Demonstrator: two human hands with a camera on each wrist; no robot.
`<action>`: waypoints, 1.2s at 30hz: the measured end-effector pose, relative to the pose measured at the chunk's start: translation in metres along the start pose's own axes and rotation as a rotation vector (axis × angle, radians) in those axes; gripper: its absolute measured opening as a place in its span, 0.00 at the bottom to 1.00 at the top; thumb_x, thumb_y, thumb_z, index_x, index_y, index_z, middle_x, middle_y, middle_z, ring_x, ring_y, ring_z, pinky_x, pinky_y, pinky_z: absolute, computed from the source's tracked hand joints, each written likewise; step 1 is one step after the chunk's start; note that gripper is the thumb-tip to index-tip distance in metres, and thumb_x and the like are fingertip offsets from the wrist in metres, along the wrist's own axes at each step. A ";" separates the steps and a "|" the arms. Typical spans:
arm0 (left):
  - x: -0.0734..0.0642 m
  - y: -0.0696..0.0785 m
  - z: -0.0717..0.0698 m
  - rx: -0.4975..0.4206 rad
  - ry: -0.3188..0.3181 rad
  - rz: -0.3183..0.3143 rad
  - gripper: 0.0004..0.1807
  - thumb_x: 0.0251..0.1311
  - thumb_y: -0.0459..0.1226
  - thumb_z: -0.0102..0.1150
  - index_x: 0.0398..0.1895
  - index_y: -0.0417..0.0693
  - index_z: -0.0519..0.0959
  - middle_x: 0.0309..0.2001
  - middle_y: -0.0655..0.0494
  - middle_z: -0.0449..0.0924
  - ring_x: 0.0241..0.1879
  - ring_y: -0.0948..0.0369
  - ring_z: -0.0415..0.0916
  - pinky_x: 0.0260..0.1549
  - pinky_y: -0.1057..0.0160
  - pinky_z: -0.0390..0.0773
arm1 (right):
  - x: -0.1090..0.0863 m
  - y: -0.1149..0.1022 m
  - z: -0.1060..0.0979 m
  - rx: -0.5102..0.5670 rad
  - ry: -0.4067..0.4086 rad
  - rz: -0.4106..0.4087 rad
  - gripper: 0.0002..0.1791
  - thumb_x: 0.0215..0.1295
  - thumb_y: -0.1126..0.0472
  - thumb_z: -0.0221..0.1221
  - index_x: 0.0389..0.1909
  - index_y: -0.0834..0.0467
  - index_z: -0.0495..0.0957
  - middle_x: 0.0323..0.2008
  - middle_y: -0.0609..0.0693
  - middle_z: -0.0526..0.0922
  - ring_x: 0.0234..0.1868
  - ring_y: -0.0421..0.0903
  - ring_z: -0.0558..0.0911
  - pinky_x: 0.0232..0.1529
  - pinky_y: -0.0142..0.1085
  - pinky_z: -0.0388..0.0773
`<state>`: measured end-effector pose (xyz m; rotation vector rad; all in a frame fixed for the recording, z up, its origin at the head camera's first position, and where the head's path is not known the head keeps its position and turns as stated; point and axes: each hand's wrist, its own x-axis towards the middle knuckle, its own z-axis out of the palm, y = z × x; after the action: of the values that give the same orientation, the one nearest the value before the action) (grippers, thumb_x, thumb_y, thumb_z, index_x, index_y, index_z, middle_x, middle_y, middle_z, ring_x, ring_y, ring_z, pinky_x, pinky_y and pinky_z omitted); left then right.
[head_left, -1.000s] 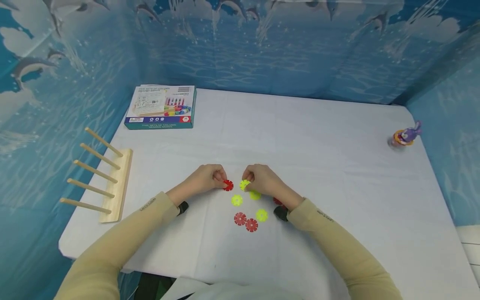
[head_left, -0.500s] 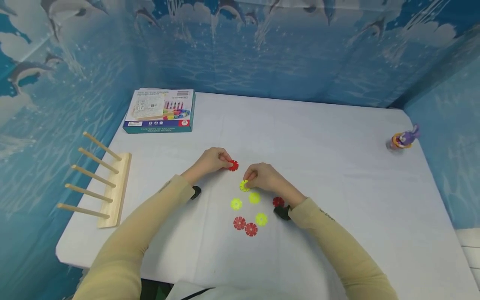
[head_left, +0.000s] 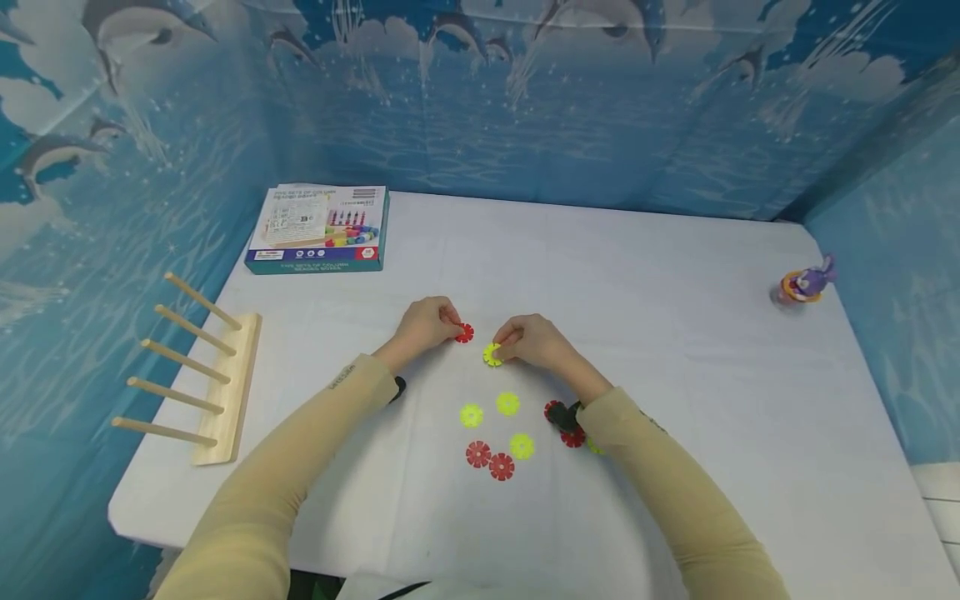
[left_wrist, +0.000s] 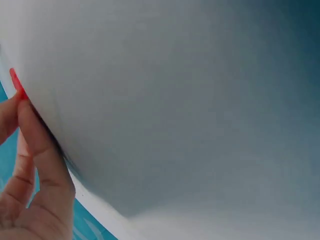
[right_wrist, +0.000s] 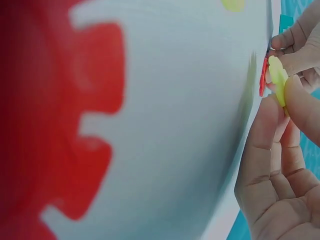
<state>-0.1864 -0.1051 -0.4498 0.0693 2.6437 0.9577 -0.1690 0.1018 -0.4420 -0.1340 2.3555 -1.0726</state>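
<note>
My left hand (head_left: 423, 323) pinches a red notched disc (head_left: 466, 333) between thumb and fingertips; its edge also shows in the left wrist view as a red sliver (left_wrist: 17, 82). Just to the right, my right hand (head_left: 538, 340) pinches a yellow notched disc (head_left: 492, 355), seen edge-on in the right wrist view as a yellow piece (right_wrist: 278, 80). The two held discs are close but apart in the head view. Nearer my body lie yellow discs (head_left: 507, 404) and a pair of red discs (head_left: 478, 454). More red discs (head_left: 573, 438) lie under my right wrist, partly hidden by the black wrist camera.
A wooden rack (head_left: 232, 387) with several pegs stands at the table's left side. A flat toy box (head_left: 315, 260) lies at the back left. A small purple figure (head_left: 810, 282) stands near the right edge of the white table (head_left: 675, 350).
My left hand has moved away from my body and slightly right with the red disc. My right hand, still pinching the yellow disc, has shifted a little away from the loose discs.
</note>
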 end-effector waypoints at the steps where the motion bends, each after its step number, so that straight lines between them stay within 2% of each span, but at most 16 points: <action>1: 0.000 0.000 0.001 0.005 0.007 0.012 0.06 0.60 0.37 0.66 0.36 0.45 0.81 0.32 0.52 0.79 0.30 0.59 0.72 0.29 0.68 0.69 | 0.000 0.000 0.000 0.002 0.003 0.002 0.13 0.59 0.58 0.68 0.42 0.60 0.82 0.31 0.49 0.83 0.31 0.41 0.82 0.34 0.30 0.74; 5: 0.000 -0.001 0.003 0.017 0.016 0.040 0.05 0.61 0.36 0.65 0.39 0.45 0.83 0.34 0.51 0.80 0.31 0.59 0.74 0.30 0.68 0.71 | 0.002 -0.001 -0.001 0.002 0.025 0.013 0.12 0.60 0.59 0.68 0.42 0.59 0.82 0.32 0.49 0.83 0.31 0.41 0.82 0.35 0.31 0.74; 14: 0.002 -0.001 0.001 0.006 0.006 0.024 0.06 0.60 0.37 0.66 0.38 0.45 0.83 0.35 0.51 0.81 0.33 0.58 0.74 0.31 0.69 0.70 | 0.015 -0.010 -0.002 0.034 0.094 0.022 0.11 0.62 0.59 0.66 0.43 0.60 0.82 0.34 0.51 0.85 0.32 0.42 0.84 0.37 0.31 0.75; 19: 0.002 -0.001 0.001 -0.006 0.005 0.028 0.06 0.59 0.36 0.66 0.37 0.45 0.83 0.33 0.52 0.81 0.32 0.59 0.74 0.30 0.69 0.69 | 0.024 -0.016 -0.005 0.035 0.103 0.043 0.09 0.61 0.61 0.66 0.41 0.59 0.83 0.32 0.51 0.84 0.31 0.42 0.83 0.37 0.31 0.77; 25: 0.002 0.001 0.001 -0.021 0.003 0.033 0.05 0.59 0.35 0.66 0.37 0.44 0.83 0.33 0.51 0.81 0.31 0.60 0.73 0.30 0.69 0.69 | 0.026 -0.022 -0.005 0.015 0.102 0.029 0.07 0.61 0.64 0.64 0.39 0.61 0.83 0.31 0.51 0.84 0.28 0.40 0.82 0.35 0.30 0.77; 29: 0.003 0.001 0.002 -0.019 -0.003 0.029 0.06 0.59 0.36 0.66 0.37 0.44 0.83 0.33 0.51 0.81 0.31 0.60 0.73 0.30 0.69 0.69 | 0.030 -0.021 0.000 -0.028 0.122 0.042 0.09 0.60 0.63 0.65 0.41 0.60 0.84 0.33 0.51 0.84 0.28 0.40 0.81 0.34 0.29 0.75; 36: 0.002 -0.002 0.001 -0.010 -0.013 0.030 0.06 0.60 0.36 0.66 0.38 0.45 0.83 0.33 0.52 0.81 0.32 0.59 0.73 0.31 0.69 0.69 | 0.030 -0.026 0.007 -0.095 0.174 0.044 0.08 0.59 0.63 0.67 0.39 0.61 0.84 0.29 0.51 0.84 0.26 0.39 0.77 0.29 0.27 0.71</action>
<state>-0.1878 -0.1053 -0.4525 0.1123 2.6329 0.9772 -0.1944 0.0705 -0.4406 -0.0247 2.5535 -0.9867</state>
